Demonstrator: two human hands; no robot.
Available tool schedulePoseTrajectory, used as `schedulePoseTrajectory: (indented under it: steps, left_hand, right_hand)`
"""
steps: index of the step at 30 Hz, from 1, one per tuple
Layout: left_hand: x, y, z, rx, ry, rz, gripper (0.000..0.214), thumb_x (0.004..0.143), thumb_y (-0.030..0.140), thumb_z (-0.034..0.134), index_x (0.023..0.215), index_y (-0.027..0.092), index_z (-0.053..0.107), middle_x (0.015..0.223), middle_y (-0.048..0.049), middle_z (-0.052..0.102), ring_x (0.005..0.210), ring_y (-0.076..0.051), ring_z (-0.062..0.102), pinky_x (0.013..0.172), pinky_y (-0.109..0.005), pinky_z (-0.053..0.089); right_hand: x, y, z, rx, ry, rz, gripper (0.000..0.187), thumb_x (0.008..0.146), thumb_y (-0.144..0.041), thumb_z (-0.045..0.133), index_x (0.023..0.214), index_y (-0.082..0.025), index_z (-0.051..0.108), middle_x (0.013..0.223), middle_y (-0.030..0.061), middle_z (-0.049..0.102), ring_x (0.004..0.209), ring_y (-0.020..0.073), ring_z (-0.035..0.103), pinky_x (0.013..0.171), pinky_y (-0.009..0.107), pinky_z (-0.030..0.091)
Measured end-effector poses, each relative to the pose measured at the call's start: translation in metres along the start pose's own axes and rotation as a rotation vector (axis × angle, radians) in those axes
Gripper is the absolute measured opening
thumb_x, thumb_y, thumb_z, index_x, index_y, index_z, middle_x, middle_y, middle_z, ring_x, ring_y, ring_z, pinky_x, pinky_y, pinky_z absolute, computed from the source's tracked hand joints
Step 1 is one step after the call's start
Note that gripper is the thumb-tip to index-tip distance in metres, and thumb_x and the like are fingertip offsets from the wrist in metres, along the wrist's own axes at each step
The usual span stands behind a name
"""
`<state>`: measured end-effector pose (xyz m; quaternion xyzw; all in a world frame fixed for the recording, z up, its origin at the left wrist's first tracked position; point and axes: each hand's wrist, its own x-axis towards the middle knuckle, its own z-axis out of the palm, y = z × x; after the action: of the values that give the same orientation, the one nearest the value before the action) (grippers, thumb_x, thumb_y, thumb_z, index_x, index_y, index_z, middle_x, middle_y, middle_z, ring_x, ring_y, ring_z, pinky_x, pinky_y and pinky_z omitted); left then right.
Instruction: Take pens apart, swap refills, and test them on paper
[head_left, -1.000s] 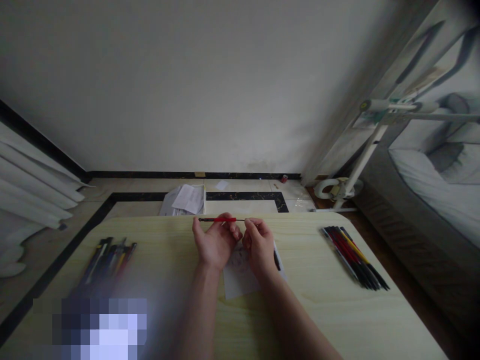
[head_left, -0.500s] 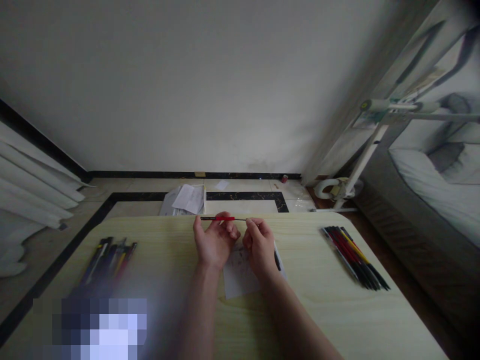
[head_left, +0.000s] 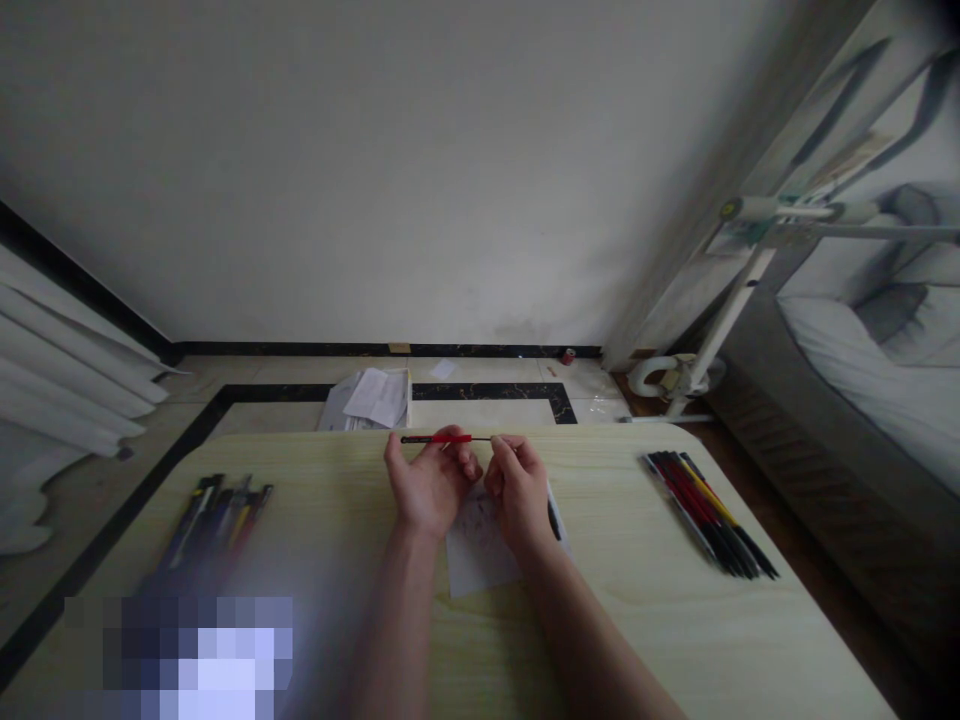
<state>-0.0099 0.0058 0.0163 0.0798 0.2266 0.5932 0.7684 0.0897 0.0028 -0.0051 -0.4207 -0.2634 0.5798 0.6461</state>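
Held level above the far part of the table is a red pen (head_left: 451, 438) with a black end. My left hand (head_left: 429, 488), palm turned up, keeps the pen between thumb and fingers. From its right end a thin dark rod, perhaps the refill (head_left: 481, 439), runs to my right hand (head_left: 519, 485), which pinches its tip. Under both hands lies a white sheet of paper (head_left: 476, 555) with marks on it. Beside my right wrist a black pen (head_left: 553, 518) is partly hidden.
Several red, yellow and black pens (head_left: 709, 515) lie side by side on the table's (head_left: 615, 630) right. At the left is a blurred group of pens (head_left: 225, 515). Beyond the far edge, papers (head_left: 377, 398) rest on the floor. A white metal frame (head_left: 724, 330) stands at the right.
Both hands keep nearly the same pose. The pen's black end shows slightly lower, and otherwise hardly anything differs.
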Motion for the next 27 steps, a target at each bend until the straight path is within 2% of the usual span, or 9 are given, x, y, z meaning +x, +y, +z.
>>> schedulePoseTrajectory:
  steps: [3,11,27]
  left_hand:
    - [-0.0002,-0.0002,0.0004,-0.014,0.022,-0.004,0.065,0.072,0.064,0.029,0.081,0.01,0.064,0.06,-0.0069,0.049,0.055,-0.018,0.047,0.053,-0.033,0.042]
    - [0.0004,-0.0018,-0.0033,-0.007,-0.047,0.008,0.057,0.076,0.058,0.031,0.082,0.01,0.063,0.062,-0.0065,0.049,0.056,-0.017,0.047,0.055,-0.032,0.041]
    - [0.0017,-0.0024,-0.0017,0.01,-0.028,-0.001,0.061,0.074,0.063,0.029,0.08,0.012,0.062,0.058,-0.0056,0.049,0.054,-0.018,0.048,0.053,-0.032,0.042]
  right_hand:
    - [-0.0001,-0.0002,0.0002,0.002,-0.006,0.01,0.023,0.073,-0.036,0.06,0.072,-0.019,0.046,0.039,-0.0111,0.038,0.031,0.0036,0.028,0.032,0.016,0.021]
    - [0.0001,0.0003,0.0002,0.0,-0.003,-0.002,0.022,0.074,-0.036,0.059,0.071,-0.019,0.045,0.039,-0.0109,0.039,0.031,0.004,0.029,0.031,0.016,0.021]
    - [0.0011,0.001,0.001,0.006,-0.004,0.003,0.023,0.072,-0.037,0.06,0.07,-0.02,0.045,0.039,-0.011,0.039,0.03,0.0038,0.029,0.031,0.016,0.02]
